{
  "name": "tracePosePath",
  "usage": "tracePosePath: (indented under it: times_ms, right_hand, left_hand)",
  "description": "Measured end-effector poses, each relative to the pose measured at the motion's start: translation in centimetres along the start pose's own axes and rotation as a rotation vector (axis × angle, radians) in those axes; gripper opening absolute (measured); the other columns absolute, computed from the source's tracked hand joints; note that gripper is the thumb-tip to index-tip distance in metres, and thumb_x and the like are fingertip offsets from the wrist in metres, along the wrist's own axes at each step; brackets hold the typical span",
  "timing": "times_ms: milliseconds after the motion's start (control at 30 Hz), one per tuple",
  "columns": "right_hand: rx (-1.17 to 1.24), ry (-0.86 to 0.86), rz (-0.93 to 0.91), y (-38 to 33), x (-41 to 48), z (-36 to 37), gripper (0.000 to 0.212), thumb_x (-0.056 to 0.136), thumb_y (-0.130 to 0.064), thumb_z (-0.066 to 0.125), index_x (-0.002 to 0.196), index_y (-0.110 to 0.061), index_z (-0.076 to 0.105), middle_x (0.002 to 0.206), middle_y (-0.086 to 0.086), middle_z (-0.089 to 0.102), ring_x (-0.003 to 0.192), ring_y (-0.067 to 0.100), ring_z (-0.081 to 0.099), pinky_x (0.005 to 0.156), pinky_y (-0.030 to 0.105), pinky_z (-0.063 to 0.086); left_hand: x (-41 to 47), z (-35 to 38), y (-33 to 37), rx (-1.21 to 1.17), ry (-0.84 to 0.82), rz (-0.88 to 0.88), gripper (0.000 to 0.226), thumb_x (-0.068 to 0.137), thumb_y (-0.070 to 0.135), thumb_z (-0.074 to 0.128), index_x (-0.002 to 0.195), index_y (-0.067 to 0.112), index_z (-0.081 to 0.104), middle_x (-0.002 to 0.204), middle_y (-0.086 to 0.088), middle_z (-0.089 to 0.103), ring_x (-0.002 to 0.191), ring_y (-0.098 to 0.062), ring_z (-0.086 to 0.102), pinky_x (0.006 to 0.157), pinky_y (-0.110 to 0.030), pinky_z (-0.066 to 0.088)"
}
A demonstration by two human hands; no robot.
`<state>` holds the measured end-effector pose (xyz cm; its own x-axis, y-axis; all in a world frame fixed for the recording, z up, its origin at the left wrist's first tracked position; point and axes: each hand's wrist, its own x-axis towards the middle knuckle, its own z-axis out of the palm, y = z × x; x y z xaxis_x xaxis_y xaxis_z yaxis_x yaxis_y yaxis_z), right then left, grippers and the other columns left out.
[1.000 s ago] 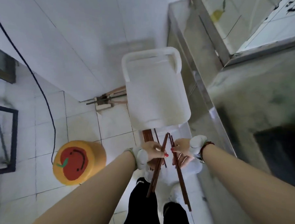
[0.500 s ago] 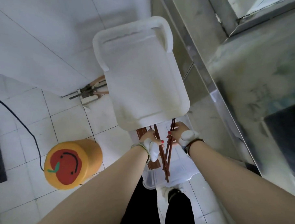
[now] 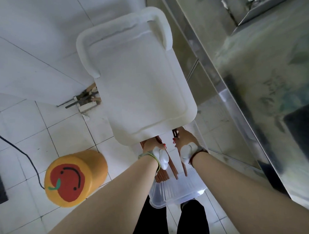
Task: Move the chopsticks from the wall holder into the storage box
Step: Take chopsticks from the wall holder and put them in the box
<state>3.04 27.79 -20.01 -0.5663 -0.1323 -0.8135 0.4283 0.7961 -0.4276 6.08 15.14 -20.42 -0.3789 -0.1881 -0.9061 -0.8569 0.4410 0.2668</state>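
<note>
A clear plastic storage box [image 3: 177, 197] sits low in front of my legs, partly under a white cutting board. Several dark brown chopsticks [image 3: 162, 175] lie in its left side. My left hand [image 3: 154, 145] is shut on a few chopsticks that slant down into the box. My right hand [image 3: 183, 139] is shut on another pair of chopsticks [image 3: 183, 166], their lower ends over the box. Both hands' fingers are half hidden under the board's edge. The wall holder is not in view.
A large white cutting board [image 3: 141, 84] with a handle hangs over the box. A steel counter [image 3: 257, 86] runs along the right. An orange stool with a red apple face [image 3: 73, 178] stands left on the tiled floor, with a black cable [image 3: 16, 146] beside it.
My view has tilted further down and closer. Both hands have moved forward under the board's edge, and the chopsticks have come down lower into the box.
</note>
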Motion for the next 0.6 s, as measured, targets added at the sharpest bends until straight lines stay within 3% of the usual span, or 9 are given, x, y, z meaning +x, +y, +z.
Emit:
tracePosePath:
  times_ms: [67,133,200,267,333,467,600]
  right_hand:
    - [-0.009,-0.021,0.029,0.8,-0.1,-0.1,0.043,0.084,-0.009,0.043,0.127,-0.013,0.040,0.093,0.005,0.060,0.085,0.021,0.062,0.084,0.041,0.055]
    - [-0.052,-0.054,0.062,1.2,-0.4,-0.2,0.029,0.083,-0.004,0.045,0.111,-0.010,0.042,0.097,0.006,0.059,0.081,0.020,0.056,0.077,0.033,0.050]
    - [-0.092,-0.088,0.105,1.5,-0.3,0.2,0.025,0.084,-0.002,0.049,0.104,-0.013,0.038,0.102,0.007,0.061,0.084,0.021,0.057,0.074,0.029,0.046]
    - [-0.094,-0.090,0.136,1.6,0.0,0.5,0.019,0.088,-0.007,0.050,0.106,-0.010,0.045,0.112,0.011,0.065,0.091,0.024,0.062,0.077,0.030,0.047]
    - [-0.128,-0.091,0.146,1.7,0.6,0.7,0.025,0.092,-0.015,0.052,0.115,-0.006,0.052,0.118,0.013,0.065,0.100,0.028,0.064,0.078,0.028,0.046]
    - [-0.193,-0.083,0.117,2.2,0.8,0.8,0.030,0.093,-0.022,0.053,0.118,-0.006,0.054,0.118,0.013,0.064,0.108,0.029,0.061,0.077,0.025,0.042]
    - [-0.173,-0.059,0.113,2.9,0.8,1.3,0.028,0.093,-0.024,0.051,0.117,-0.009,0.053,0.114,0.012,0.066,0.091,0.024,0.059,0.074,0.026,0.041]
  left_hand:
    - [0.6,0.8,0.2,0.008,-0.004,0.016,0.023,0.084,0.010,0.062,0.065,0.018,0.050,0.099,-0.008,0.069,0.106,-0.028,0.066,0.087,-0.029,0.053]
    - [0.9,1.0,0.2,0.033,-0.002,0.031,0.025,0.082,0.011,0.062,0.063,0.020,0.048,0.099,-0.008,0.073,0.098,-0.028,0.069,0.088,-0.036,0.057]
    - [1.4,1.1,0.0,0.036,-0.038,0.013,0.008,0.082,0.015,0.064,0.076,0.013,0.060,0.105,-0.010,0.074,0.098,-0.028,0.070,0.090,-0.035,0.056]
    - [1.6,1.2,-0.2,0.031,-0.028,0.001,0.018,0.084,0.019,0.064,0.098,0.008,0.066,0.113,-0.012,0.071,0.103,-0.029,0.068,0.094,-0.035,0.054]
    - [1.4,1.3,0.0,0.052,0.020,-0.007,0.029,0.088,0.018,0.060,0.113,0.005,0.065,0.117,-0.015,0.069,0.108,-0.031,0.066,0.095,-0.038,0.053]
    - [0.8,1.3,0.6,-0.029,0.010,-0.043,0.033,0.095,0.020,0.054,0.124,0.004,0.058,0.124,-0.012,0.066,0.117,-0.027,0.062,0.102,-0.033,0.047]
    - [1.2,1.7,0.6,-0.001,-0.016,-0.055,0.035,0.094,0.029,0.055,0.122,0.008,0.058,0.128,-0.005,0.064,0.120,-0.024,0.060,0.107,-0.030,0.043]
